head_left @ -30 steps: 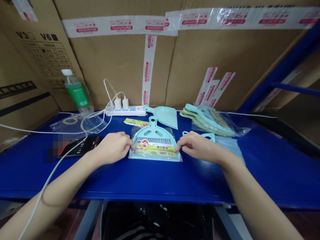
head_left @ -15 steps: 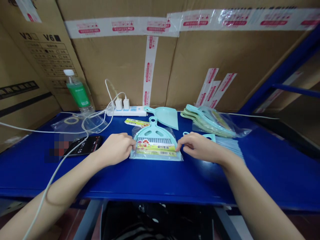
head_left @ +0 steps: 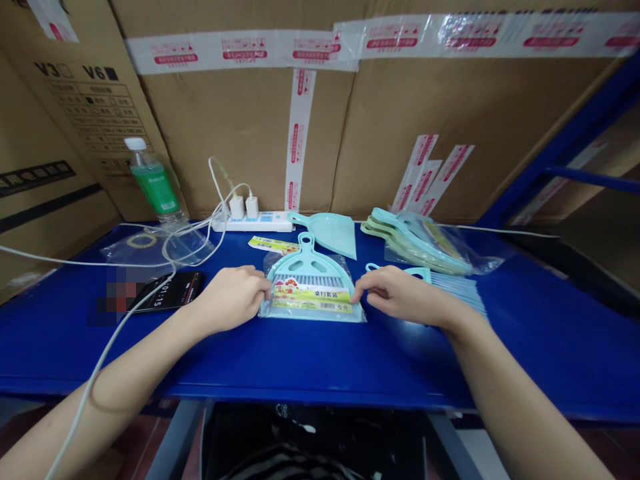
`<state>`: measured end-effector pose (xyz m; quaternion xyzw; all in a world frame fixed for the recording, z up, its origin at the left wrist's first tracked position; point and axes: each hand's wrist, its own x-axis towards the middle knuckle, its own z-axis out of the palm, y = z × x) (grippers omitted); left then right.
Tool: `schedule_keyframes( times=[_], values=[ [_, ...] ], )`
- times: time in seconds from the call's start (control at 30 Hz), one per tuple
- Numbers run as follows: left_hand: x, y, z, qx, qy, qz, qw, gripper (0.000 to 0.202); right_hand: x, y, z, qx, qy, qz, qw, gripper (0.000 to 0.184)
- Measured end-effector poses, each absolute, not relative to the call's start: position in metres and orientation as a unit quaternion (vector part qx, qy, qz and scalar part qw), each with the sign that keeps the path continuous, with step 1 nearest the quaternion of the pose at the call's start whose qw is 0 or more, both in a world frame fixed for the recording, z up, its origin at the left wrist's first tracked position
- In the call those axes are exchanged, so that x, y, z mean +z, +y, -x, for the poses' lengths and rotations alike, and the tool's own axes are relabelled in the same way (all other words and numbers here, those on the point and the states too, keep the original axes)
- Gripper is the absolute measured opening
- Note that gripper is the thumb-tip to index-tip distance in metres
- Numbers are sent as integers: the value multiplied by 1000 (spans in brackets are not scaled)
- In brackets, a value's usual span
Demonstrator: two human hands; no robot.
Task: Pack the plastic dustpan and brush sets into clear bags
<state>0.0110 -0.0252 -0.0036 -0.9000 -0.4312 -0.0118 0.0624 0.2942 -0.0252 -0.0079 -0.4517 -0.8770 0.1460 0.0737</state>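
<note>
In the middle of the blue table lies a light-blue dustpan and brush set in a clear plastic bag, flat, handle pointing away, a printed card across its front. My left hand is closed at the bag's left edge, fingers curled together. At the right edge my right hand is also closed, its index finger against the bag and the other fingers bent under; its thumb is mostly hidden. Just behind my right hand a loose light-blue brush lies partly covered by it.
A loose dustpan and a printed card lie behind the set. Bagged dustpans are stacked back right. To the left are a phone, a bottle, a white cable crossing my left forearm, and a power strip.
Both hands and the bagged set stay where they were. Only the view has shifted very slightly.
</note>
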Motion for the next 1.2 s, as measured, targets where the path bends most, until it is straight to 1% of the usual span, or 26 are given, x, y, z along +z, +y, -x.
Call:
schedule_keyframes(
  times=[0.17, 0.43, 0.5, 0.63, 0.83, 1.07, 1.2],
  values=[
    [-4, -27, -12, -9, -402, 911, 94, 30, -8, -25, -294, 156, -873, 455, 78, 39],
    [-8, -33, -22, -14, -361, 917, 169, 18, -9, -22, -295, 157, -875, 450, 85, 39],
    [-12, -34, -25, -20, -345, 923, 171, 20, -10, -22, -296, 156, -877, 447, 87, 38],
    [-19, -36, -30, -27, -318, 933, 165, 32, -12, -22, -296, 153, -885, 430, 91, 36],
    [-22, -35, -34, -25, -313, 934, 171, 34, -15, -20, -298, 133, -898, 402, 121, 33],
    [-24, -32, -37, -9, -306, 939, 158, 46, -18, -18, -301, 139, -897, 399, 127, 32],
    [-25, -31, -38, -6, -305, 939, 160, 45, -18, -19, -301, 136, -899, 393, 133, 32]
  ],
)
